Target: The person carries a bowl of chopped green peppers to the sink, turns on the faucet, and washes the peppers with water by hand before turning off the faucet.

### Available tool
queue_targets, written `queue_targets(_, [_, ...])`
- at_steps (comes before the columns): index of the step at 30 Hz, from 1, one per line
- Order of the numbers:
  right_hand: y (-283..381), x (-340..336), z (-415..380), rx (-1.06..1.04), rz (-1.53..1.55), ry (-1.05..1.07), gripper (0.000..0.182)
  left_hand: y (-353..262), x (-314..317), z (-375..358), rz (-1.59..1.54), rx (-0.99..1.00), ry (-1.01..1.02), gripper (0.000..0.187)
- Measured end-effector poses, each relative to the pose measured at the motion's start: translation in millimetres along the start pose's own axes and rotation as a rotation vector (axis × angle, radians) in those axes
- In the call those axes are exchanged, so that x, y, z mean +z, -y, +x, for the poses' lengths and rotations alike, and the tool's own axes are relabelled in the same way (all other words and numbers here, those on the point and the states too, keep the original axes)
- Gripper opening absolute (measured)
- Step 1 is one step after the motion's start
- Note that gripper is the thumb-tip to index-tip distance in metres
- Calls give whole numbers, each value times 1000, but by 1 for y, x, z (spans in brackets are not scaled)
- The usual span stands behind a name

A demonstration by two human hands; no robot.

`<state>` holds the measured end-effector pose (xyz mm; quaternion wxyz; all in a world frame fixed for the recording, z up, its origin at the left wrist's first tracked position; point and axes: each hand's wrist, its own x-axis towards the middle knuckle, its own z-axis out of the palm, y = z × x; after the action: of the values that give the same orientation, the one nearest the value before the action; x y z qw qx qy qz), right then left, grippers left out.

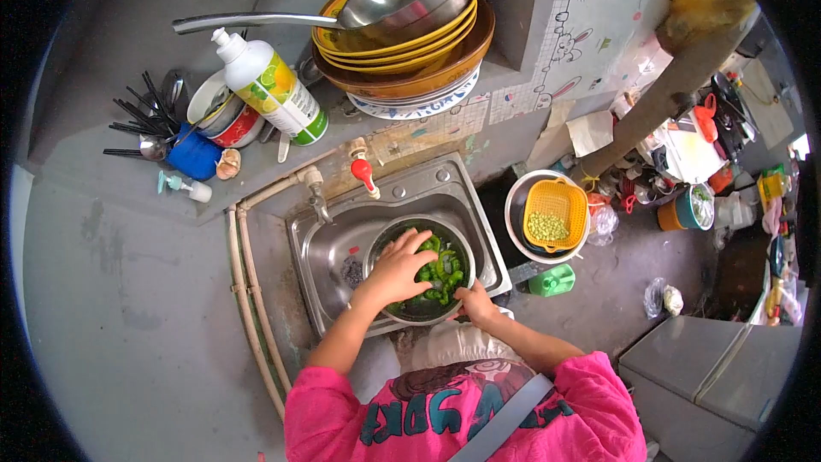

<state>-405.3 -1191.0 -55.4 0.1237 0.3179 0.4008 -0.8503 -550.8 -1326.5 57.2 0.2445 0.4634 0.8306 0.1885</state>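
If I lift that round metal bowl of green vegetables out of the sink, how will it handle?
The round metal bowl is probably slippery, being smooth steel in a sink. The green vegetable pieces look loose, so likely shift if tipped.

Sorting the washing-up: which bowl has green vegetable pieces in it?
The steel bowl in the sink, under both hands; the yellow bowls stacked on the ledge hold only a ladle.

The sink [479, 239] and the bowl [385, 244] in it are shiny brushed metal, the colander [569, 201] is glossy yellow plastic, and the counter [103, 197] is matt, rough grey cement.
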Motion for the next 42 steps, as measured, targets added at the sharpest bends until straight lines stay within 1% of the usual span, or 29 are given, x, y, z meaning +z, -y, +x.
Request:
queue_targets(2, [3, 2, -2, 13, 1, -2, 58, -26, -4, -4, 186, -124, -70, 79])
queue_targets(3, [4, 3, -3, 21, 2, -3, 59, -17, 11, -2, 240, -207, 7, 100])
queue_targets(4, [5, 3, -1, 31, 21, 7, 59, -18, 16, -2, 282, -232, 40, 98])
queue_targets(6, [3, 4, 2, 53, 63, 29, 59, 5, 46, 4, 193, -120, -104, 98])
queue_targets(7, [4, 6, 1, 54, 40, 15, 59, 6, 50, 5, 197, -88, -168, 87])
queue_targets(10, [7, 9, -6, 54, -1, -7, 58, 9, 56, 9, 63, -145, -121, 75])
queue_targets(11, [9, 10, -6, 53, 3, 2, 58, 10, 54, 9, 49, -110, -149, 64])
queue_targets(14, [9, 10, -3, 44, 15, 19, 58, 12, 33, 10, -129, -57, -133, 52])
queue_targets(15, [8, 9, -2, 38, 20, 22, 58, 15, 29, 11, -220, -1, -215, 35])
queue_targets(16, [10, 10, -3, 42, 22, 15, 57, 16, 17, 11, -230, 56, -240, 24])
queue_targets(18, [15, 13, -7, 49, 28, 1, 57, 8, -2, 6, -185, 32, -253, 23])
queue_targets(19, [15, 12, -7, 43, 24, 2, 56, 7, -6, 6, -162, -10, -199, 30])
queue_targets(22, [11, 9, -4, 31, 10, 8, 55, -10, 4, 11, 62, -39, -129, 48])
queue_targets(23, [10, 9, -2, 30, 4, 7, 55, -12, 16, 13, 126, -50, -88, 66])
queue_targets(24, [8, 8, 0, 28, -2, 4, 54, -13, 30, 16, 140, -50, -62, 70])
queue_targets(26, [3, 3, 5, 67, 0, -7, 54, -19, 46, 18, 217, -75, -50, 69])
queue_targets(27, [7, 4, 5, 85, 2, -14, 54, -20, 44, 17, 219, -66, -1, 66])
queue_targets(30, [14, 9, -4, 66, -19, -6, 56, -10, 46, 13, 169, -36, 40, 62])
queue_targets(31, [15, 9, -4, 65, -13, -1, 57, -6, 46, 10, 210, -37, 78, 62])
queue_targets(34, [14, 6, -1, 64, -4, 2, 59, -3, 32, -3, 138, 19, -125, 64])
queue_targets(36, [9, 3, 5, 69, -10, -10, 59, -3, 21, -11, 63, -39, -240, 67])
queue_targets(38, [10, 3, 7, 87, 12, -7, 59, 7, 21, -23, 74, -147, -418, 70])
queue_targets(40, [12, 4, 7, 92, 25, -2, 59, 28, 34, -34, -33, -292, -581, 80])
queue_targets(42, [15, 6, 7, 82, 30, -1, 58, 59, 59, -47, -204, -344, -753, 80])
